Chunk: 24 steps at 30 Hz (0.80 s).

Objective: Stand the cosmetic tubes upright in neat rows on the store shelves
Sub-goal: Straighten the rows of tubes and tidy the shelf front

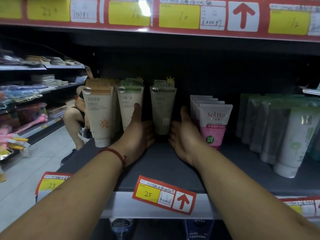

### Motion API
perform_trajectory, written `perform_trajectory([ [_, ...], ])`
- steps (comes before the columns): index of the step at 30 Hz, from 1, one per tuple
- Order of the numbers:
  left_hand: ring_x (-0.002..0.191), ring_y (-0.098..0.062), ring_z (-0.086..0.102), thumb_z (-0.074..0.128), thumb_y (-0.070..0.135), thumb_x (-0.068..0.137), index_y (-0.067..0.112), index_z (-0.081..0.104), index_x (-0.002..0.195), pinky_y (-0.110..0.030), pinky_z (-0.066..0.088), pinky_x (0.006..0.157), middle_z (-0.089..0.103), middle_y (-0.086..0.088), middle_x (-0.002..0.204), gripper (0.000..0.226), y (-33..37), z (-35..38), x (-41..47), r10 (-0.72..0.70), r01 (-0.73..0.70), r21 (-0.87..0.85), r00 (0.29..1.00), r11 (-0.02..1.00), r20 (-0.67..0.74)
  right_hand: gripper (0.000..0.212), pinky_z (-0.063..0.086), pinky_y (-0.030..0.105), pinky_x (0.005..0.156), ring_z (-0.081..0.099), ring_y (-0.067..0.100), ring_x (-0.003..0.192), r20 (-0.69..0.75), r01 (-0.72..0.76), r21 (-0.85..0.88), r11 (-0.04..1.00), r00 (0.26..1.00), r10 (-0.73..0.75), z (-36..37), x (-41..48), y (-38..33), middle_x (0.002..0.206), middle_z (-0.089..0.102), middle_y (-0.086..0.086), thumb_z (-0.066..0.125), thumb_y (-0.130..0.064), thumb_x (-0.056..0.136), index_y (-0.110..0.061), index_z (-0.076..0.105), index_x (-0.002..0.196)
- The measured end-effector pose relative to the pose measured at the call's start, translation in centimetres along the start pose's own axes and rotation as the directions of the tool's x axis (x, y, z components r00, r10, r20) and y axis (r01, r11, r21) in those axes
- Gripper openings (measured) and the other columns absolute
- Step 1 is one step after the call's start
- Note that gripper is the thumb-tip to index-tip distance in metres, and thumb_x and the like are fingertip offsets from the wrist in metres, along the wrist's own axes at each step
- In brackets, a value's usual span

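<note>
A grey-green tube [162,108] stands cap-down in the middle of the dark shelf [155,170]. My left hand [138,130] and my right hand [183,134] flank its base, palms facing each other, thumbs up, fingertips touching its lower sides. My left thumb lies against a cream tube with a green label [129,104]. Left of that stands a cream tube with orange print [99,115], nearer the front. A row of pink Softto tubes [214,123] stands just right of my right hand. Several pale green tubes [292,135] stand in rows at the far right.
The upper shelf's price strip [155,14] hangs low overhead. A red and yellow price tag [164,194] sits on the shelf's front edge. Nivea products [199,229] show on the shelf below. A seated person [74,116] is in the aisle to the left.
</note>
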<state>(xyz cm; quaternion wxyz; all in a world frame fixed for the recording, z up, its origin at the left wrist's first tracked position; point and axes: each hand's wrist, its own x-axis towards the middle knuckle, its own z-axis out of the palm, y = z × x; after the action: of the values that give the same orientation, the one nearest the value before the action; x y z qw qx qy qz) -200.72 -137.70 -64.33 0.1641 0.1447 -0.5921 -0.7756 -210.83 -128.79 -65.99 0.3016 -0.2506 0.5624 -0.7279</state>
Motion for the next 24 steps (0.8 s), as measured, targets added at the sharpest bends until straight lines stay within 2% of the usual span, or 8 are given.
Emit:
perform_trajectory([
  [4,0.144,-0.027,0.037,0.017,0.071,0.097,0.003,0.035,0.151,-0.033,0.028,0.112,0.045,-0.011,0.151,0.089,-0.1,-0.2,0.1,0.005,-0.005,-0.003,1.0,1.0,-0.013,0.073,0.036,0.022,0.094,0.044,0.015,0.137,-0.045,0.027,0.012,1.0,0.999,-0.026,0.2,-0.5,-0.1,0.149,0.048,0.003,0.023,-0.066,0.098,-0.018,0.039,0.15],
  [7,0.094,-0.021,0.054,0.028,0.073,0.095,0.02,0.057,0.099,-0.03,0.042,0.083,0.053,-0.007,0.093,0.061,0.3,-1.0,-0.7,-0.037,0.038,0.015,0.996,0.999,-0.08,0.089,0.033,0.029,0.111,0.041,0.017,0.139,-0.142,0.023,-0.046,0.999,0.989,-0.029,0.9,-1.7,-0.7,0.152,0.044,0.001,0.037,-0.079,0.084,-0.02,0.038,0.151],
  [9,0.082,-0.021,0.055,0.037,0.074,0.092,0.019,0.051,0.083,-0.032,0.047,0.074,0.052,-0.006,0.088,0.058,0.2,-2.4,-1.1,-0.008,0.033,0.133,0.984,0.991,-0.179,0.109,0.031,0.04,0.117,0.044,0.019,0.137,-0.173,0.027,-0.158,0.987,0.983,-0.054,0.9,-2.4,-0.6,0.15,0.047,-0.002,0.043,-0.086,0.06,-0.021,0.042,0.147],
  [11,0.098,-0.03,0.066,0.048,0.075,0.082,0.009,0.064,0.103,-0.042,0.055,0.091,0.068,-0.012,0.106,0.071,0.1,-4.1,-1.8,0.052,0.019,0.244,0.957,0.97,-0.284,0.102,0.037,0.044,0.113,0.053,0.024,0.127,-0.231,0.004,-0.255,0.967,0.971,-0.065,1.1,-3.5,-0.4,0.14,0.057,0.002,0.044,-0.08,0.06,-0.017,0.051,0.14],
  [13,0.114,-0.045,0.062,0.051,0.072,0.075,0.004,0.058,0.134,-0.055,0.051,0.101,0.063,-0.027,0.128,0.09,0.3,-5.5,-2.3,0.089,0.015,0.269,0.925,0.963,-0.368,0.077,0.046,0.047,0.104,0.063,0.028,0.109,-0.285,-0.012,-0.319,0.948,0.955,-0.084,1.5,-4.4,-0.5,0.115,0.069,0.007,0.044,-0.072,0.072,-0.013,0.066,0.117],
  [15,0.125,-0.044,0.056,0.052,0.061,0.089,0.008,0.052,0.141,-0.054,0.049,0.104,0.057,-0.023,0.139,0.074,0.6,-6.0,-2.8,0.12,-0.025,0.269,0.93,0.963,-0.346,0.065,0.052,0.049,0.096,0.069,0.035,0.095,-0.31,-0.008,-0.376,0.927,0.944,-0.117,2.2,-5.0,-0.3,0.096,0.073,0.015,0.043,-0.067,0.077,-0.01,0.07,0.095],
  [19,0.119,-0.027,0.064,0.061,0.086,0.064,0.043,0.059,0.127,-0.051,0.046,0.105,0.067,0.0,0.13,0.076,-1.1,-9.0,2.2,0.156,-0.132,0.088,0.901,0.987,-0.405,0.069,0.047,0.045,0.104,0.066,0.029,0.109,-0.155,0.073,-0.349,0.934,0.979,-0.134,4.6,-4.9,0.0,0.118,0.07,0.014,0.044,-0.066,0.09,-0.006,0.066,0.118],
  [24,0.11,-0.029,0.068,0.04,0.086,0.067,0.034,0.067,0.114,-0.051,0.052,0.099,0.071,-0.006,0.12,0.075,1.4,-6.1,0.5,0.155,-0.151,0.036,0.938,0.988,-0.31,0.085,0.025,0.035,0.119,0.033,0.019,0.145,0.039,-0.029,-0.198,0.98,0.999,0.038,6.5,-3.4,-1.0,0.159,0.033,0.004,0.029,-0.072,0.093,-0.014,0.027,0.155],
])
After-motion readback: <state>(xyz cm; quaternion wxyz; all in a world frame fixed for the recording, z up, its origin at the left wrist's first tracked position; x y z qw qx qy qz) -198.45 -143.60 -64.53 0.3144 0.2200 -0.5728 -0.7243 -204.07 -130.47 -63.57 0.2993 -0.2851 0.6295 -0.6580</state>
